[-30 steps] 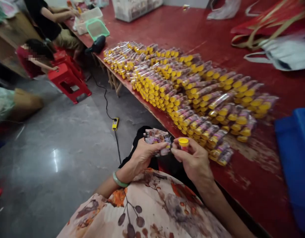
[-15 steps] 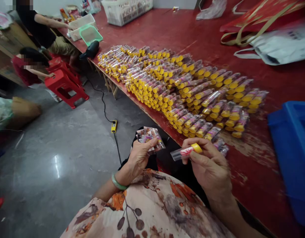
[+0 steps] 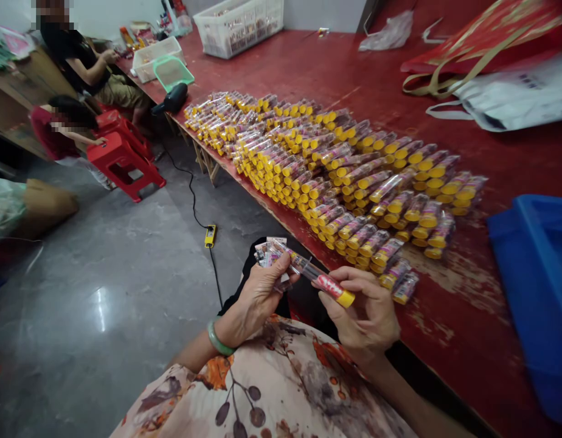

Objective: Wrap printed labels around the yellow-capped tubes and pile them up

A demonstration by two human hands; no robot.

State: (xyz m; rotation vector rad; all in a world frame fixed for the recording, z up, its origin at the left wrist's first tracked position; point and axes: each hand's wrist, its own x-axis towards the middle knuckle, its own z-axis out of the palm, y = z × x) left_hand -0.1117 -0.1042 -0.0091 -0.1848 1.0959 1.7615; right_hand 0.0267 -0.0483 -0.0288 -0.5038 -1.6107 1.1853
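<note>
My left hand (image 3: pixel 258 286) is closed round a bunch of small printed plastic sleeves (image 3: pixel 265 252) above my lap. In my right hand (image 3: pixel 365 310), thumb and fingers pinch a clear tube (image 3: pixel 329 285) with a yellow cap and a red-and-white label. The tube's capless end points left and meets a clear sleeve at my left fingertips; whether it is inside the sleeve I cannot tell. On the red table beyond lies a long pile of similar yellow-capped tubes (image 3: pixel 317 164) in clear wrapping, a few of them close behind my right hand.
A blue bin (image 3: pixel 536 274) stands at the right. Bags (image 3: pixel 513 97) lie at the table's far right. White baskets (image 3: pixel 239 30) and a black hair dryer (image 3: pixel 174 99) sit further off. Two people are by red stools (image 3: pixel 121 161) at the left. A cable (image 3: pixel 190 188) crosses the floor.
My right hand has moved left and turned the tube, bringing its clear end to the sleeves in my left hand. The seated person's arm has drawn back from the basket.
</note>
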